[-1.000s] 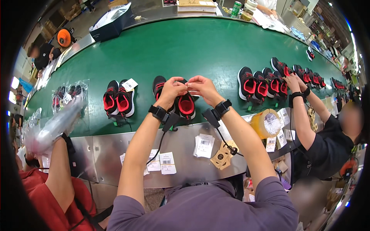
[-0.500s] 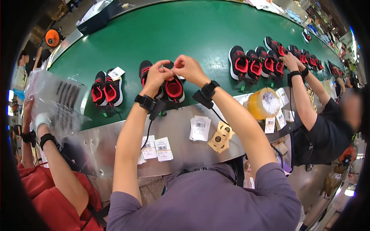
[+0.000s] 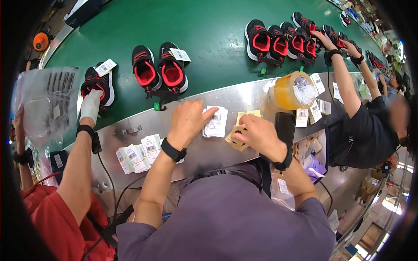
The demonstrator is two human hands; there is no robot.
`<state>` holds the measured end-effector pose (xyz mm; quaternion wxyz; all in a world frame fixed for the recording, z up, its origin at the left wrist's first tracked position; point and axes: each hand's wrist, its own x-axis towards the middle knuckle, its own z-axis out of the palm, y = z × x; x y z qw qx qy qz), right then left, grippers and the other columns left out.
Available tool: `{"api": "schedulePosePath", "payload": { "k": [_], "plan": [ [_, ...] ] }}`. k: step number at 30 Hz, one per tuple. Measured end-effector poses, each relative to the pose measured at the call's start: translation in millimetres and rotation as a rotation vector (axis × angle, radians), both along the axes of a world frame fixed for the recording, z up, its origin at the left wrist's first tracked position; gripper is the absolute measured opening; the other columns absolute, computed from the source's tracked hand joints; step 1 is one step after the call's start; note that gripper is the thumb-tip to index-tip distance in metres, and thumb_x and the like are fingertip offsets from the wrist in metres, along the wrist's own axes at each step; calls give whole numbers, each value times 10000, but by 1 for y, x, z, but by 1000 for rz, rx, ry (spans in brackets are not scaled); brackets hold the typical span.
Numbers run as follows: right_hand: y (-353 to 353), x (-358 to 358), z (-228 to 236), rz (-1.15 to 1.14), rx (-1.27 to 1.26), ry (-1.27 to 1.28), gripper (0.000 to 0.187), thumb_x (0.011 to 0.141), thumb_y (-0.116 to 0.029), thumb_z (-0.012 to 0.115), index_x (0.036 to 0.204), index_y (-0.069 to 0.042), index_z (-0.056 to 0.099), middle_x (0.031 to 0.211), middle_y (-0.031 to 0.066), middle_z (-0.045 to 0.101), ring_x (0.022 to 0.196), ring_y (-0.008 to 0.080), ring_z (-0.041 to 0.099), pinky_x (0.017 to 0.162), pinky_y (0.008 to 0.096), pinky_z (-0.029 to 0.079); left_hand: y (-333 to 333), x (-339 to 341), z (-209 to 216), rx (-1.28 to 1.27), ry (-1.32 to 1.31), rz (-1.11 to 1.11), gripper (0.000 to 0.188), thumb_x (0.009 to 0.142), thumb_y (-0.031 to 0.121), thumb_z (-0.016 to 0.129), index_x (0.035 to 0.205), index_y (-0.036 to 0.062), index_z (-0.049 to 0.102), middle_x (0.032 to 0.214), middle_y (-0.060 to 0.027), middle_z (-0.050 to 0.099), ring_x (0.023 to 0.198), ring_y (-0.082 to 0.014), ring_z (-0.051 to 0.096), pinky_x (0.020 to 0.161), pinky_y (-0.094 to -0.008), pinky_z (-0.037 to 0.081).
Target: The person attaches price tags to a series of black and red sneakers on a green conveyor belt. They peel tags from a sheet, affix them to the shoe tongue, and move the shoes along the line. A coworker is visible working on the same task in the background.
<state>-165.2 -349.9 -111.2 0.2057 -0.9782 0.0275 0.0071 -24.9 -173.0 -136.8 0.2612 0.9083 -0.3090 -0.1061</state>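
Note:
My left hand (image 3: 188, 121) is beside a stack of white barcode tags (image 3: 216, 122) on the metal ledge, its thumb stretched out over the stack and apart from the bent fingers. Over some tan cards (image 3: 235, 140) with dark round marks is my right hand (image 3: 260, 135), its thumb and forefinger apart and its other fingers curled. I see nothing held in either hand. Beyond them, a pair of black and red shoes (image 3: 145, 69) stands on the green surface. A white tag (image 3: 180, 55) lies on the right shoe of that pair.
At left, a co-worker's gloved hand (image 3: 90, 105) reaches into another tagged pair, near a clear plastic bag (image 3: 50, 104). More tags (image 3: 138, 154) lie on the ledge. A yellow tape roll (image 3: 285, 92) and a dark phone-like slab (image 3: 285, 128) are at right. Another co-worker's hands (image 3: 324, 40) reach toward further shoes.
Both my hands have come back from the shoes to the ledge, the left to the white tags, the right to the tan cards. A co-worker's gloved hand has moved to the left pair.

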Motion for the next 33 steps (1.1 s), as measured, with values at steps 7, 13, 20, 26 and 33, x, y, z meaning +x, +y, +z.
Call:
{"api": "schedulePosePath", "payload": {
  "k": [7,13,20,26,33],
  "plan": [
    [-3,-20,-25,-167,240,56,252,808,-250,649,847,-35,524,828,124,556,755,317,565,623,415,448,-4,-3,-3,44,150,0,409,767,387,695,648,18,567,629,-152,608,576,-318,593,510,-377,442],
    [-24,-26,-32,-232,427,33,142,889,-142,537,926,-14,586,859,148,541,795,338,552,701,399,439,12,2,-18,-381,571,72,187,829,140,666,715,15,588,636,29,565,589,-31,467,513,-211,355],
    [-20,-31,-21,-469,805,-71,226,853,-114,627,1061,-27,620,820,53,606,670,118,558,616,263,441,6,-13,11,-524,767,31,115,785,112,707,755,33,629,672,22,586,587,-42,489,531,-211,388],
    [-14,-33,-5,-477,1297,-77,99,859,-87,644,932,-29,611,858,23,648,686,23,523,607,184,404,-35,-39,35,-641,1167,-73,104,770,59,725,809,13,641,881,-32,656,776,-78,614,687,-219,490],
    [-71,-56,16,-594,1065,-530,69,887,-52,558,871,4,594,847,54,628,751,111,560,671,249,448,-78,-41,57,-677,973,-131,130,762,37,693,887,11,664,795,-7,618,746,-67,593,660,-218,475]
  ]
}}
